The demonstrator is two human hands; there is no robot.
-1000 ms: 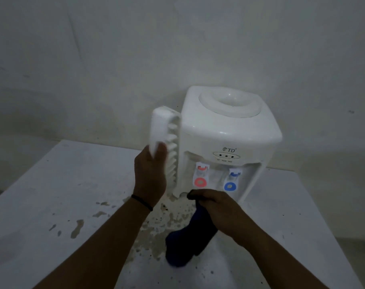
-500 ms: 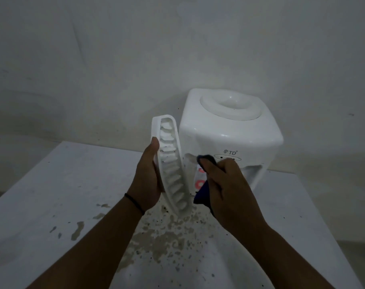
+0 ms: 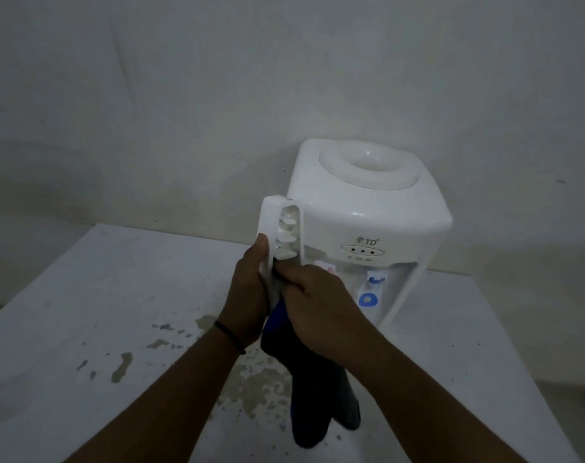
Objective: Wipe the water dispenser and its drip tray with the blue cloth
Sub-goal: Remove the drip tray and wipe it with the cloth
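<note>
A white tabletop water dispenser (image 3: 371,215) stands against the wall, its blue tap (image 3: 371,292) showing below the indicator panel. My left hand (image 3: 247,295) holds the white slotted drip tray (image 3: 277,228) upright in front of the dispenser's left side. My right hand (image 3: 317,305) presses the dark blue cloth (image 3: 317,396) against the tray's lower part. The rest of the cloth hangs down below both hands. The red tap is mostly hidden behind my right hand.
The dispenser sits on a white table (image 3: 84,312) with wet, stained patches (image 3: 124,365) in front of it. A bare grey wall (image 3: 184,111) rises right behind. The table's right edge (image 3: 531,379) drops to the floor.
My right hand has come down along the tray's slotted face with the cloth, which now hangs long below the hands. The tray stays upright in my left hand.
</note>
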